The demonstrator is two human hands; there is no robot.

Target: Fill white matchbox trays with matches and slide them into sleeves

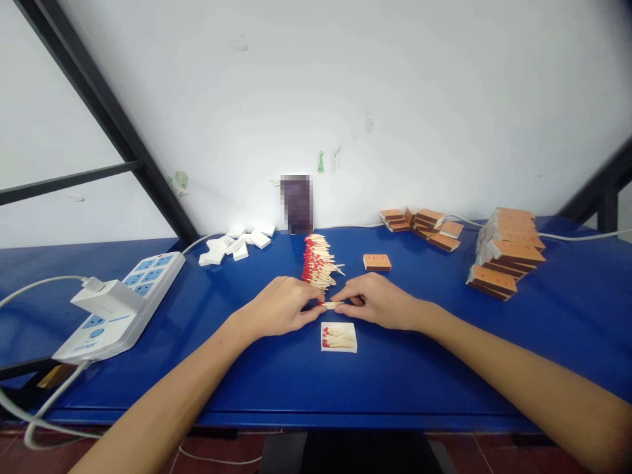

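Carefully, my left hand (pixel 281 307) and right hand (pixel 378 302) pinch few pale wooden matches (pixel 332 305), best held level above the small white cardboard tray (pixel 345 349).

Blue table (pixel 444 368) against a white wall (pixel 395 99). Left: white power strip (pixel 148 273) with a plugged-in adapter (pixel 106 299) and grey cable (pixel 34 284). Rear: loose white trays (pixel 237 245) and a dark blurred object (pixel 297 204), possibly a box. Right: orange sleeves in a low heap (pixel 424 227) and a taller stack (pixel 503 257); a single sleeve (pixel 377 262) lies apart.

Blue table (pixel 419 375): matches (pixel 318 262), matchboxes (pixel 503 260), power strip (pixel 123 306)
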